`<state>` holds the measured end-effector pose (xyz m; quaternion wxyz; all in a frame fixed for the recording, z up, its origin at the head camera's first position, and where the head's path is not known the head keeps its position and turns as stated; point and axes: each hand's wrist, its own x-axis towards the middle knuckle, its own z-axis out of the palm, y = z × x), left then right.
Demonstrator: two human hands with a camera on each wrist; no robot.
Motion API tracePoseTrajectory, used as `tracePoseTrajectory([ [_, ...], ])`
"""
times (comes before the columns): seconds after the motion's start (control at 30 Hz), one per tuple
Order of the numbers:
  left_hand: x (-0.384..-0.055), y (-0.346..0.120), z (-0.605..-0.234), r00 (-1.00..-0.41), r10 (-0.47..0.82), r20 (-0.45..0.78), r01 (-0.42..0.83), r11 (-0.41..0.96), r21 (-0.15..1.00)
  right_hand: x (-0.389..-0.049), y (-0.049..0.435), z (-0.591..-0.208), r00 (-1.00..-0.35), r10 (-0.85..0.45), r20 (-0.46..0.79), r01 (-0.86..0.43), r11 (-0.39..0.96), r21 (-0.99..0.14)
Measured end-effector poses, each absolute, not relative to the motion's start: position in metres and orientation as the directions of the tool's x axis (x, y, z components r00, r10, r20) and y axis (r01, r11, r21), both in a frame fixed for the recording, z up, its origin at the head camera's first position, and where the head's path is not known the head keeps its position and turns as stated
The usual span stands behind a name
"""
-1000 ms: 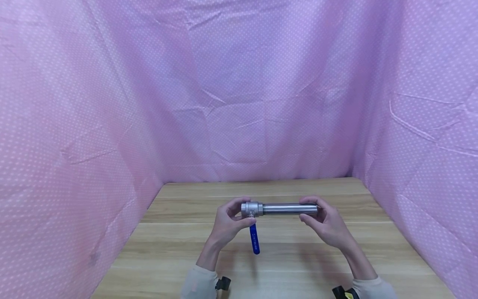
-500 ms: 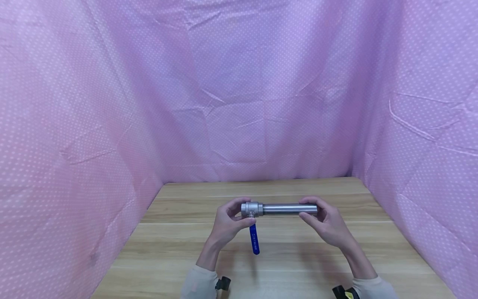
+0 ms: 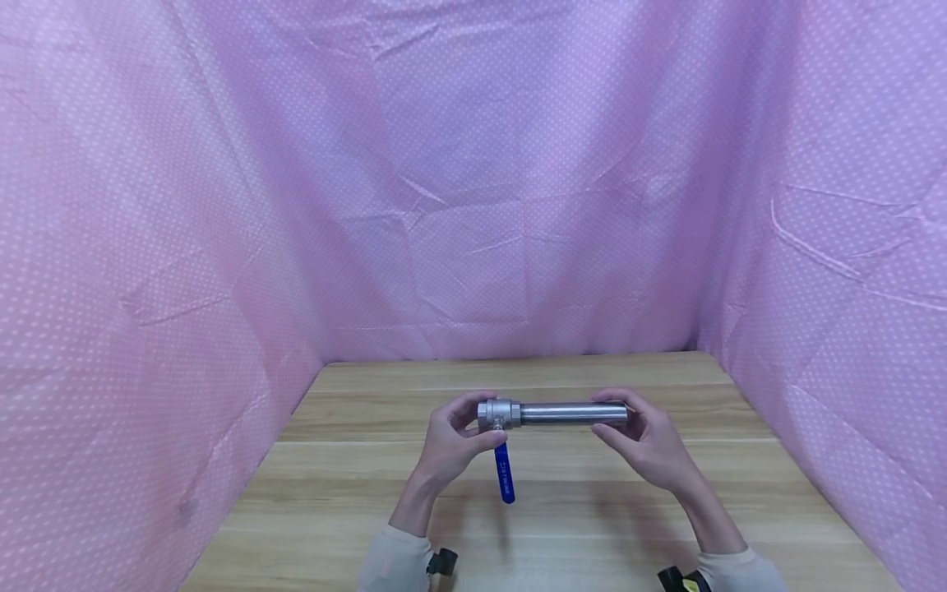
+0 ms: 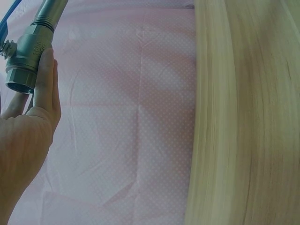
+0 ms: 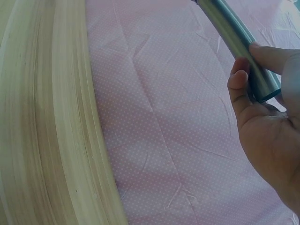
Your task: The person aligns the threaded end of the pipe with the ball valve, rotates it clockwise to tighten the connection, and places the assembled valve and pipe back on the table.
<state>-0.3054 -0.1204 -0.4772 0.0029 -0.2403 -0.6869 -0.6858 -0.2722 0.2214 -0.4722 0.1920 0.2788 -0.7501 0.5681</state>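
A metal ball valve with a blue lever handle is joined end to end with a steel pipe, both held level above the table. My left hand grips the valve body, thumb by the lever's base and fingers on the far side. In the left wrist view, threads show where the pipe meets the valve. Around the pipe's free end, my right hand curls its thumb and fingers. The right wrist view shows that open pipe end between thumb and fingers.
Below the hands lies a wood-grain table. Pink dotted cloth hangs behind it and along both sides. Each wrist wears a strapped black camera, such as the left one.
The pipe's free end shifts very slightly within my right hand's fingers. My left hand and the valve stay in place.
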Motion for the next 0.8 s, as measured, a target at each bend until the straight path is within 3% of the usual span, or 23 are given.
tracePoseTrajectory([
  [0.13,-0.3058,-0.1209,-0.4772,-0.887,0.323,0.329,0.330,-0.054,0.942,-0.2724,0.2215,-0.4726,-0.755,-0.209,0.622,-0.655,0.179,-0.734],
  [0.8,-0.3086,-0.1245,-0.4776,-0.883,0.341,0.323,0.328,-0.043,0.944,-0.2725,0.2203,-0.4712,-0.805,-0.179,0.566,-0.594,0.231,-0.771],
])
